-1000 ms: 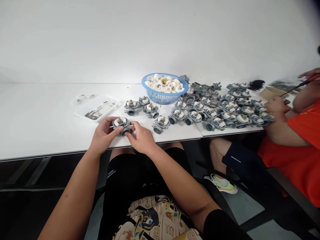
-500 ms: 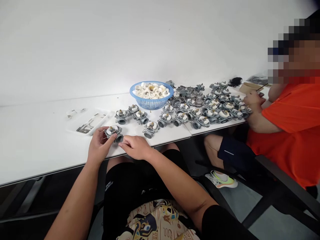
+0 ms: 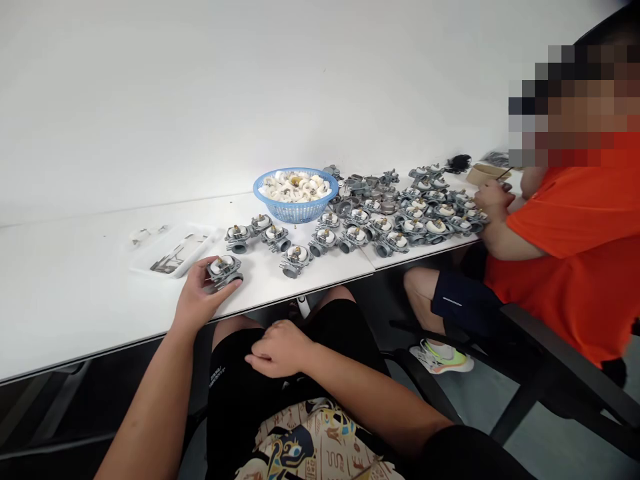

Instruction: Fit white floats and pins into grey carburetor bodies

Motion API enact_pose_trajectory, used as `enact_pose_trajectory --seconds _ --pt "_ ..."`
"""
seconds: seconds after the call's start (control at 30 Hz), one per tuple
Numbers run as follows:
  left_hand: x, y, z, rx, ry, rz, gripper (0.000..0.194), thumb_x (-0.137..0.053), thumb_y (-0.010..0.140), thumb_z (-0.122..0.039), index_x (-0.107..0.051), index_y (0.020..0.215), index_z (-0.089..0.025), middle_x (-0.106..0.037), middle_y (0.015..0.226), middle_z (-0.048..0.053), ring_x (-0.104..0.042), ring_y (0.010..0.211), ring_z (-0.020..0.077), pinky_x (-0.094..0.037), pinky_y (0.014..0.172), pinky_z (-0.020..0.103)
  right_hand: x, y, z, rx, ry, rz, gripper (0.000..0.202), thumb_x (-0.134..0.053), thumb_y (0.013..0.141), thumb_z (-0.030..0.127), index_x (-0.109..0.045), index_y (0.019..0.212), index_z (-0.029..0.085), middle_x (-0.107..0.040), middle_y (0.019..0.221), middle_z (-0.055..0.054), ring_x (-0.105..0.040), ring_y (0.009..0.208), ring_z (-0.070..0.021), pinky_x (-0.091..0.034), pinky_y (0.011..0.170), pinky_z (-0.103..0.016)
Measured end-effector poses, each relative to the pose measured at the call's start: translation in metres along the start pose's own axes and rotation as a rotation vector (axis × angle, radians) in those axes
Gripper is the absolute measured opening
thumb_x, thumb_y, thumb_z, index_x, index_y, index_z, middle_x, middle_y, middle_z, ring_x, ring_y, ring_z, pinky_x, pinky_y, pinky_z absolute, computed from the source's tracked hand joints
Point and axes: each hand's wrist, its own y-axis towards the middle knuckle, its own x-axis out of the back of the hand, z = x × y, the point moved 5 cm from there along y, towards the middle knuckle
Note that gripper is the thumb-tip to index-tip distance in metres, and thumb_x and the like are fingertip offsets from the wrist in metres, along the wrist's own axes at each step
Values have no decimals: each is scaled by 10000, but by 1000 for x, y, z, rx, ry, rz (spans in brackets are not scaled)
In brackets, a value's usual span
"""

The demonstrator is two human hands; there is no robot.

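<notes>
Head view: a white table (image 3: 90,300) bears grouped carburetors (image 3: 436,229), a blue basket (image 3: 296,213) of white parts (image 3: 300,187) and a white tray (image 3: 147,257) of metal pieces (image 3: 175,259). The right hand (image 3: 281,349) is above the lap, fingers curled, whether around anything I cannot tell; the left hand (image 3: 197,293) is clamped on a single carburetor (image 3: 223,268) near the table's front edge, right of the tray.

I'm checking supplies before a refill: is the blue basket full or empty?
Full, or nearly so: white parts are heaped to about the rim of the blue basket. I cannot tell how they are packed underneath.
</notes>
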Motion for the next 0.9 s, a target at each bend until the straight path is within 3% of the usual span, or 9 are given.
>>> enact_pose_trajectory --seconds 0.13,0.2,0.33,0.47,0.67,0.9 --pt "-5 1 -1 -35 60 -4 804 -878 657 -548 -547 1309 -213 -663 1151 104 -666 1047 277 -547 938 407 -69 -39 -43 -299 211 194 336 -651 922 417 -672 658 211 -717 719 -6 -627 697 -165 -279 618 -283" --pt "-8 2 -4 -31 124 4 833 -868 653 -580 -544 1334 -227 -678 1159 102 -674 1034 283 -544 947 421 -89 -52 -69 -405 222 199 323 -637 944 356 -675 667 194 -709 723 -14 -610 694 -155 -274 609 -274" --pt "-12 0 -11 15 277 20 832 -837 691 -595 -523 1403 -301 -695 1217 73 -674 1090 306 -540 955 423 -112 -58 -109 -593 247 181 430 -458 1061 382 -703 780 169 -699 769 -30 -559 678 -127 -263 594 -258" --pt "-15 -5 -16 32 371 42 866 -787 760 -594 -437 1508 -334 -689 1290 74 -639 1221 338 -527 988 428 -132 -56 -115 -621 307 238 371 -522 1039 399 -726 823 177 -692 771 -9 -528 663 -115 -260 589 -250" --pt "-30 -1 -24 -94 408 136 894 -634 882 -626 -280 1595 -221 -651 1357 151 -608 1278 370 -487 1051 494 -149 -60 -117 -606 358 307 340 -561 1015 403 -742 834 179 -692 769 -11 -524 659 -115 -263 588 -249" --pt "-58 10 -31 -89 335 145 885 -653 876 -623 -289 1581 -230 -613 1412 152 -589 1306 360 -473 1077 488 -154 -62 -120 -611 377 342 281 -601 984 409 -749 886 192 -714 847 -23 -559 712 -130 -276 593 -247"
